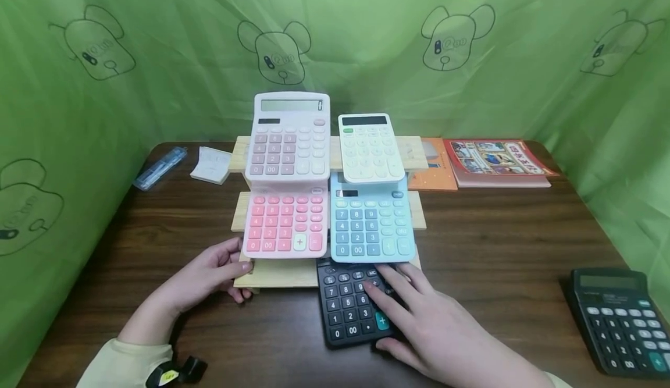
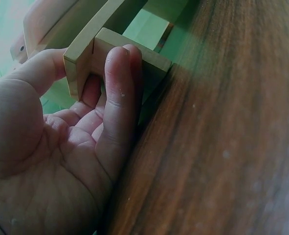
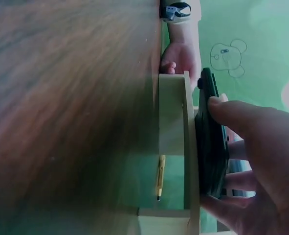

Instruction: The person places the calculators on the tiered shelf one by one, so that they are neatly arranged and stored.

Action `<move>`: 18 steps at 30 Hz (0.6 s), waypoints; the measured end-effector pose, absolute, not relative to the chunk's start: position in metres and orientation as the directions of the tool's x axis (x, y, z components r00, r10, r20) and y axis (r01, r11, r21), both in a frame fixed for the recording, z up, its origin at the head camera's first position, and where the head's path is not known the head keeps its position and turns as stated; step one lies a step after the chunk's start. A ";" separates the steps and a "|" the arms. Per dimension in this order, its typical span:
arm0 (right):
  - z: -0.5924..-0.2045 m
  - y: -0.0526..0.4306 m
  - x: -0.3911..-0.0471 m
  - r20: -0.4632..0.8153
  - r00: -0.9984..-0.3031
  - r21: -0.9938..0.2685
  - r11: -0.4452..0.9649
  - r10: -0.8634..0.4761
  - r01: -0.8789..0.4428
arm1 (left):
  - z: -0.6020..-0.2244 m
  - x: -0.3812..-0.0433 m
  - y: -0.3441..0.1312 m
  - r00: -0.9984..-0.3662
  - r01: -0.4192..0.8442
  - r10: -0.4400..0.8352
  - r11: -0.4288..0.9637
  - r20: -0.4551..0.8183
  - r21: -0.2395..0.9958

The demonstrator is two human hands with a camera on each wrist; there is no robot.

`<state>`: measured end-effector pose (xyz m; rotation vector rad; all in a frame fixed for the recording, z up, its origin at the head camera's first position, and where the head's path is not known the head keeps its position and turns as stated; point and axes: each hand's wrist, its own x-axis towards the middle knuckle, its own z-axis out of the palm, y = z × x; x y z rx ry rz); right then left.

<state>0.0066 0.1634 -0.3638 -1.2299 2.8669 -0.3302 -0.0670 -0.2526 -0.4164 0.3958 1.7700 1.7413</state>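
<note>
A stepped wooden rack (image 1: 285, 273) stands mid-table. My left hand (image 1: 217, 271) grips the left end of its lowest board, thumb on the board's face and fingers curled behind. A black calculator (image 1: 345, 303) leans on that lowest board, its upper edge behind a blue calculator (image 1: 371, 231). My right hand (image 1: 419, 312) holds the black calculator by its right side, fingers over the keys and thumb (image 3: 222, 110) at its edge. The middle tier also bears a pink calculator (image 1: 285, 225). On top sit a pale lilac calculator (image 1: 290, 143) and a pale green one (image 1: 371, 149).
Another black calculator (image 1: 617, 324) lies at the right table edge. Behind the rack's right side are an orange book (image 1: 437, 170) and a red-covered book (image 1: 497, 161). White paper (image 1: 211, 164) and a blue packet (image 1: 161, 168) lie back left. Green cloth (image 1: 366, 39) walls the table.
</note>
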 end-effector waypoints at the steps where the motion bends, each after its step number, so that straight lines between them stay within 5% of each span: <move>1: -0.364 0.162 0.007 0.067 -0.690 -0.196 0.669 -0.720 -0.717 | -0.417 -0.067 -0.252 -0.765 -0.207 0.607 0.087 -0.216 0.975; 18: -0.359 0.129 0.006 0.002 -0.644 -0.067 0.643 -0.765 -0.763 | -0.417 -0.067 -0.254 -0.771 -0.209 0.592 0.114 -0.235 0.971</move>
